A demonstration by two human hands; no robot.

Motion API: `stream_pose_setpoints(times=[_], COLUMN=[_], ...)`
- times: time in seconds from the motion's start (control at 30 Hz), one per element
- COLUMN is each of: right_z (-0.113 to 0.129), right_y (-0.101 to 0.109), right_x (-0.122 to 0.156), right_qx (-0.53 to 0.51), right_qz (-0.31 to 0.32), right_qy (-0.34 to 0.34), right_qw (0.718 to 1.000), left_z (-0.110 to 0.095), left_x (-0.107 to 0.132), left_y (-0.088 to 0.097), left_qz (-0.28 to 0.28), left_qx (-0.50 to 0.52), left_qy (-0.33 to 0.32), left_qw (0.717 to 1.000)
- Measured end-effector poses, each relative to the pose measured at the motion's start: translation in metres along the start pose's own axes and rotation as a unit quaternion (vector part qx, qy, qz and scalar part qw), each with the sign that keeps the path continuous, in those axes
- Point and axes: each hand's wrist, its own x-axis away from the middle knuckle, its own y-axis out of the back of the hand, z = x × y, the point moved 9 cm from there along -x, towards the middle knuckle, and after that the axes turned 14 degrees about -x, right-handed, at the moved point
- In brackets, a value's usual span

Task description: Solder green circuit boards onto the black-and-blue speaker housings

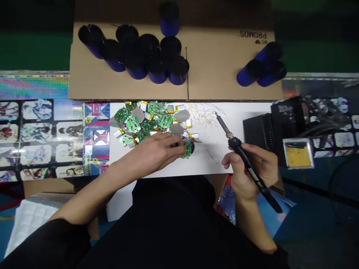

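My left hand (pixel 159 151) rests on the white sheet (pixel 213 157), fingers closed on a small round green circuit board (pixel 187 147) at the near edge of a pile. That pile of green circuit boards with small silver batteries (pixel 146 121) spreads just beyond my fingers. My right hand (pixel 251 168) grips a black soldering iron (pixel 244 158) like a pen. Its metal tip (pixel 220 120) points up and left, above the sheet, clear of the boards.
A flat cardboard sheet (pixel 213 71) at the back carries a cluster of upright blue-black cylinders (pixel 143 54) and three more lying at the right (pixel 262 65). A black soldering station (pixel 280 127) with a yellow sponge tray (pixel 297 153) stands to the right. Wire scraps (pixel 206 112) lie near the tip.
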Motion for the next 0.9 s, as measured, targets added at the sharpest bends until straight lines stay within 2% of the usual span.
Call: stream_pose_setpoints(times=[0.07, 0.2, 0.27, 0.33, 0.47, 0.53, 0.6, 0.67, 0.73, 0.8, 0.83, 0.9], right_z=[-0.004, -0.017, -0.024, -0.03, -0.039, -0.041, -0.044, -0.047, -0.047, -0.045, -0.044, -0.043], right_y=[-0.008, -0.031, -0.04, -0.047, -0.058, -0.066, -0.077, -0.093, -0.111, -0.126, -0.132, -0.139], right_x=[0.001, 0.002, 0.002, 0.0, -0.002, -0.001, 0.001, 0.005, 0.008, 0.009, 0.01, 0.009], right_qx=[-0.023, -0.047, -0.035, -0.011, 0.039, 0.051, 0.059, 0.072, 0.093, 0.125, 0.143, 0.173], right_qz=[0.017, 0.108, 0.139, 0.15, 0.142, 0.143, 0.16, 0.194, 0.229, 0.251, 0.257, 0.262], right_qy=[0.001, 0.021, 0.044, 0.07, 0.109, 0.118, 0.111, 0.098, 0.101, 0.116, 0.122, 0.131], right_qw=[1.0, 0.993, 0.989, 0.986, 0.983, 0.981, 0.979, 0.973, 0.964, 0.953, 0.948, 0.941], left_z=[0.0, 0.004, 0.007, 0.007, 0.004, 0.006, 0.015, 0.038, 0.078, 0.135, 0.166, 0.228], left_x=[0.001, 0.006, 0.009, 0.009, 0.012, 0.02, 0.035, 0.058, 0.084, 0.114, 0.129, 0.158], left_y=[0.003, 0.008, 0.005, -0.004, -0.019, -0.017, -0.003, 0.024, 0.059, 0.095, 0.107, 0.118], left_qz=[-0.013, -0.023, -0.023, -0.031, -0.081, -0.086, -0.08, -0.093, -0.151, -0.261, -0.306, -0.369], left_qx=[-0.007, 0.012, 0.044, 0.084, 0.116, 0.143, 0.195, 0.234, 0.221, 0.188, 0.16, 0.092], left_qy=[-0.003, 0.008, 0.027, 0.048, 0.101, 0.119, 0.136, 0.169, 0.218, 0.294, 0.33, 0.414], left_qw=[1.0, 1.0, 0.998, 0.995, 0.985, 0.979, 0.968, 0.953, 0.939, 0.9, 0.878, 0.827])
